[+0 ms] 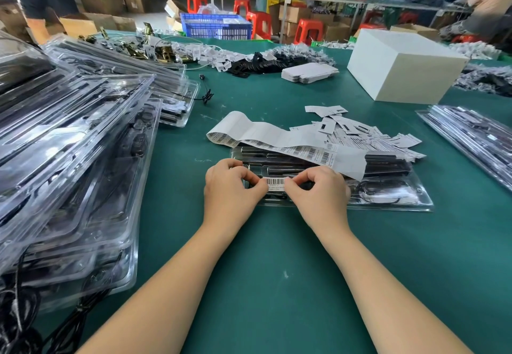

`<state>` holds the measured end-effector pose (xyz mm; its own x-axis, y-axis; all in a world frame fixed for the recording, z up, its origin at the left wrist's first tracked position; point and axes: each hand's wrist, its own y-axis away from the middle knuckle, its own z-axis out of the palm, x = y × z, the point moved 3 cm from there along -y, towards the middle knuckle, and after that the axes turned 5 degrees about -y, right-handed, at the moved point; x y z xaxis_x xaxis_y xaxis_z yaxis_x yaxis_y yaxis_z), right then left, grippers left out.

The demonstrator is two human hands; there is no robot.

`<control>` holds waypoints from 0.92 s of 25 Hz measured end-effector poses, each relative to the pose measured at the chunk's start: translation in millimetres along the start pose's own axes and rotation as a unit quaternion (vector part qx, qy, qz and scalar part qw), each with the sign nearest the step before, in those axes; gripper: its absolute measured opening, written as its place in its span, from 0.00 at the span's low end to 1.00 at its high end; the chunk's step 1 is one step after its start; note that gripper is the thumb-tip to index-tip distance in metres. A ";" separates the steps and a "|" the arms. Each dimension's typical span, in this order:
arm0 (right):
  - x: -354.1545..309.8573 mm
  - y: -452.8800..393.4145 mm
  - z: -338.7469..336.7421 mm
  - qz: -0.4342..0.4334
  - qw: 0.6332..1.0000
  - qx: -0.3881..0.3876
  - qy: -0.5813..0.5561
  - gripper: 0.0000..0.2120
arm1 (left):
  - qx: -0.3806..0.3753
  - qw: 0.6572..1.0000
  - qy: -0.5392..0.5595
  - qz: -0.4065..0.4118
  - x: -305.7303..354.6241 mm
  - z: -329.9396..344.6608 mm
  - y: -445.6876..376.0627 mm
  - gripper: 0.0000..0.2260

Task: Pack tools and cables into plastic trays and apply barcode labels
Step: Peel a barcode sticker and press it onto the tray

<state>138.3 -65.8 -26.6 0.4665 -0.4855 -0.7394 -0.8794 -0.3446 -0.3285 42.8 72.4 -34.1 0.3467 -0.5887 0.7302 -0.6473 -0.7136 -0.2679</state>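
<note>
Bare forearms reach forward over green cloth-covered table (277,284). Left hand (231,190): fingers curled, thumb and forefinger pinching left end of small white barcode label (275,183). Right hand (318,195): fingers curled, pinching right end of same label. Label held flat across near-left part of clear plastic blister tray (388,198), which lies on the table and holds black tools and a black cable. Long white strip of barcode labels (266,134): draped over the tray's far edge, curled at its left end. Heap of loose white paper slips (360,132): just behind the tray. Tall stack of filled clear plastic trays (69,159): left. Second, lower pile of clear trays (471,137): right edge. White rectangular box (401,68): far right.
</note>
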 end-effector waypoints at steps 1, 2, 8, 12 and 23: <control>0.5 -0.1 0.8 0.000 1.000 0.001 0.006 0.10 | 0.000 1.000 -0.003 -0.003 -0.2 0.2 0.1 0.06; 1.1 -0.1 1.4 -0.001 1.000 0.001 0.010 0.10 | -0.002 1.000 -0.005 -0.004 -0.6 0.5 0.2 0.06; 2.3 0.0 1.8 0.004 1.000 -0.003 0.018 0.08 | -0.011 1.000 -0.004 -0.014 -1.5 1.1 0.4 0.06; 1.2 -0.3 3.3 -0.010 0.998 -0.011 0.057 0.09 | -0.017 1.000 -0.019 -0.007 -0.4 1.1 0.7 0.07; -6.0 -2.9 -3.7 -0.187 0.962 -0.130 0.153 0.13 | -0.118 0.967 -0.175 0.145 18.9 -1.8 7.0 0.16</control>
<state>138.4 -64.8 -19.0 0.7866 -0.4882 -0.3782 -0.6098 -0.7106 -0.3510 43.6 57.0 -21.0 0.3091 -0.8731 0.3770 -0.8743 -0.4168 -0.2485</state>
